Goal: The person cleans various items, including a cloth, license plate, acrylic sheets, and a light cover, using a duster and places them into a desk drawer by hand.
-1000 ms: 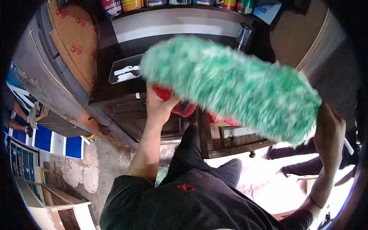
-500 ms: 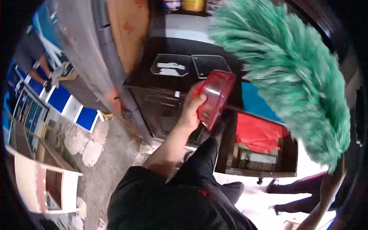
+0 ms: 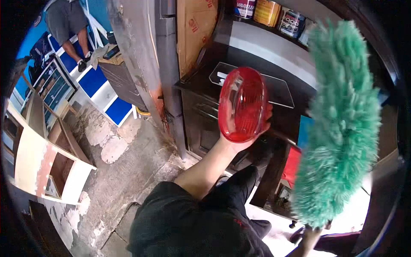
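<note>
My left hand (image 3: pixel 239 145) is closed around a red oval plastic lens (image 3: pixel 243 105), translucent and ribbed like a vehicle light cover. It is held up above the dark cabinet (image 3: pixel 199 115), and its shell hides most of the palm. Fingertips show at its right side. Low on the right, my right hand (image 3: pixel 311 235) grips the bottom end of a fluffy green duster (image 3: pixel 338 124), which stands nearly upright. The duster's handle is mostly hidden by the hand and fibres. Clear flat panes (image 3: pixel 278 92) lie on the cabinet top behind the lens.
An open drawer (image 3: pixel 267 184) holds a red cloth (image 3: pixel 292 165). Several cans (image 3: pixel 267 13) line a shelf above. Left of a grey post (image 3: pixel 141 55), a person (image 3: pixel 68 21) is by blue-and-white steps (image 3: pixel 92 81). A wooden frame (image 3: pixel 51 162) stands at far left.
The lens has turned from its side to show its broad oval face. The duster has swung from a slant to nearly upright, and my right hand has come lower and further left. The view has shifted.
</note>
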